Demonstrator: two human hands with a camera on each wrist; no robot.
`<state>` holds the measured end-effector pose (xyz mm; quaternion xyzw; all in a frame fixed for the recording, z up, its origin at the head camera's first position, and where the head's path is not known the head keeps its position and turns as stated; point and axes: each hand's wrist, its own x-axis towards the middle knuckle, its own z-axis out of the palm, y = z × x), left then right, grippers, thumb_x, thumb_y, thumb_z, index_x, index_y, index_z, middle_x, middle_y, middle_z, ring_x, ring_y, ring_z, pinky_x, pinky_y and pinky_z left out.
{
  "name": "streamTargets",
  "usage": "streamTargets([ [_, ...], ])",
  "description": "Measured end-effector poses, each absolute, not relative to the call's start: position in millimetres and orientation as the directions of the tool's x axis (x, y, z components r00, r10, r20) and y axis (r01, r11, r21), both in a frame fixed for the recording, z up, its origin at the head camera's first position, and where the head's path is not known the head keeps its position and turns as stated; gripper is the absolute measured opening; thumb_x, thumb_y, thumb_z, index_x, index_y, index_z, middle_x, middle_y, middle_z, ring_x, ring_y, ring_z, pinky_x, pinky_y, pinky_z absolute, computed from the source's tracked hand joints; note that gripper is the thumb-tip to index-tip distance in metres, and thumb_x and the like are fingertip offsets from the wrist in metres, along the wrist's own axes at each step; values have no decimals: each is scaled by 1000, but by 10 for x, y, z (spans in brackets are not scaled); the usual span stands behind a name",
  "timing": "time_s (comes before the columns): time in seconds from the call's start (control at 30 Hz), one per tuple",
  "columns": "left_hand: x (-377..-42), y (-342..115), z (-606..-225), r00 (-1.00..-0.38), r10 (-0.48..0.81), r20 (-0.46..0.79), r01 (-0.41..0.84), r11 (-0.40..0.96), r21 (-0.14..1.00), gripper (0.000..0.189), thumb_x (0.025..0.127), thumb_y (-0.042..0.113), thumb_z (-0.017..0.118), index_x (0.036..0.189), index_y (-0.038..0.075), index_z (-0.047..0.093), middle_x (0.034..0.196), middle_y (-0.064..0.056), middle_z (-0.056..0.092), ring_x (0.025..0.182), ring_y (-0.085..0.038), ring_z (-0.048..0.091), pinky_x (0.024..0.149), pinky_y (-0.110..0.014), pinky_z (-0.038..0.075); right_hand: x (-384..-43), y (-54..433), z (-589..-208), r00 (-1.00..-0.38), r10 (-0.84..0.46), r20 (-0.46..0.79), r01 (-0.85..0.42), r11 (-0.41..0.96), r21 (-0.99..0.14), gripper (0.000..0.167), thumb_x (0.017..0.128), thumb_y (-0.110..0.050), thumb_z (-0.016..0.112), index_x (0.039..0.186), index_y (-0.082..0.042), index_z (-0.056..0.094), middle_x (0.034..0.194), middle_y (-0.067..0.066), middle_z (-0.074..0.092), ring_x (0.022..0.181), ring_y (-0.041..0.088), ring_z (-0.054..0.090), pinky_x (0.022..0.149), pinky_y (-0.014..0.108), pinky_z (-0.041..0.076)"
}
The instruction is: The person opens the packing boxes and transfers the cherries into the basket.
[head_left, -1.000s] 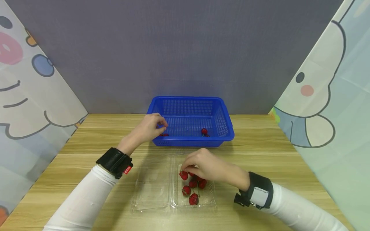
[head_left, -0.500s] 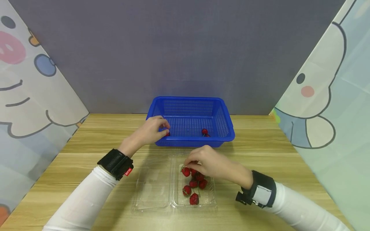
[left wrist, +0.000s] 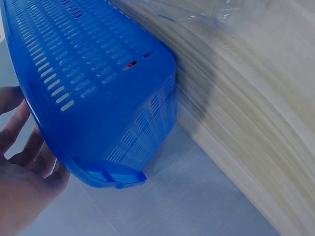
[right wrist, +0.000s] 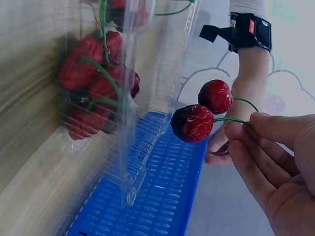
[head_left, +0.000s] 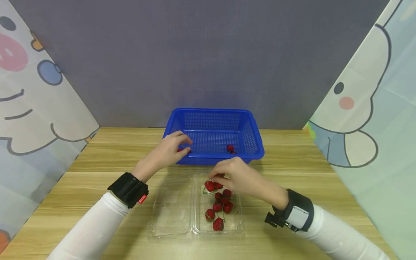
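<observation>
My right hand (head_left: 235, 175) pinches the green stems of two wrinkled red cherries (right wrist: 194, 123) between thumb and fingertips. The pair hangs over the far end of a clear plastic clamshell box (head_left: 201, 227), whose lid is folded out to the left. Several more cherries (head_left: 217, 207) lie in its right half. At the near left corner of a blue basket (head_left: 219, 156), my left hand (head_left: 170, 146) reaches over the rim with its thumb and fingers apart. Close under that thumb lie red cherries (head_left: 180, 150), partly hidden by the hand and rim.
Other cherries (head_left: 230, 148) sit at the basket's near right side. A wooden tabletop (head_left: 289, 159) carries basket and box. Behind the basket rises a grey panel (head_left: 208, 72), with cartoon-printed sheets slanting along both sides.
The right hand has risen and shifted slightly away toward the basket with the two cherries, uncovering others in the box. My left thumb and fingers have spread apart above the basket's cherries.
</observation>
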<state>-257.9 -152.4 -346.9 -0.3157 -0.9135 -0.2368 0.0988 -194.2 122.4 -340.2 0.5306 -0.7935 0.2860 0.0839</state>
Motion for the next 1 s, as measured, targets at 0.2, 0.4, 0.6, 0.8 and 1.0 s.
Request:
streamTargets([
  [0.2, -2547, -1539, -3499, -768, 535, 352, 640, 671, 376, 14, 97, 11, 72, 110, 5, 72, 111, -13, 65, 93, -23, 66, 79, -39, 57, -1952, 1237, -3369, -430, -783, 450, -890, 282, -358, 11, 88, 2, 78, 98, -4, 79, 95, 2, 76, 84, 9, 71, 71, 17, 55],
  [0.4, -2518, -1555, -3515, -726, 543, 422, 682, 647, 341, 11, 95, 10, 73, 105, 6, 73, 110, -11, 64, 103, -30, 60, 88, -46, 52, -1981, 1236, -3338, -417, -767, 487, -901, 282, -329, 11, 88, 3, 78, 96, -3, 79, 94, 3, 77, 84, 11, 72, 71, 17, 56],
  [0.6, -2446, -1577, -3541, -689, 544, 479, 714, 620, 324, 11, 92, 5, 75, 103, 5, 72, 110, -7, 64, 106, -30, 59, 92, -47, 50, -2009, 1234, -3303, -425, -750, 506, -899, 284, -335, 10, 88, 3, 78, 96, -3, 79, 93, 4, 77, 82, 10, 72, 69, 17, 55],
  [0.8, -2359, -1548, -3560, -669, 553, 497, 733, 601, 319, 13, 93, 5, 75, 106, 6, 71, 108, -5, 64, 99, -24, 61, 84, -39, 54, -2023, 1255, -3279, -458, -707, 539, -884, 298, -360, 11, 87, 4, 79, 95, -4, 79, 92, 4, 77, 75, 8, 68, 61, 18, 53],
  [1.0, -2265, -1534, -3560, -653, 569, 500, 751, 570, 333, 12, 94, 5, 74, 106, 7, 71, 105, -3, 66, 97, -19, 62, 85, -36, 55, -2052, 1280, -3256, -483, -680, 552, -873, 328, -360, 10, 87, 3, 79, 96, -3, 79, 91, 4, 76, 70, 6, 63, 55, 22, 51],
])
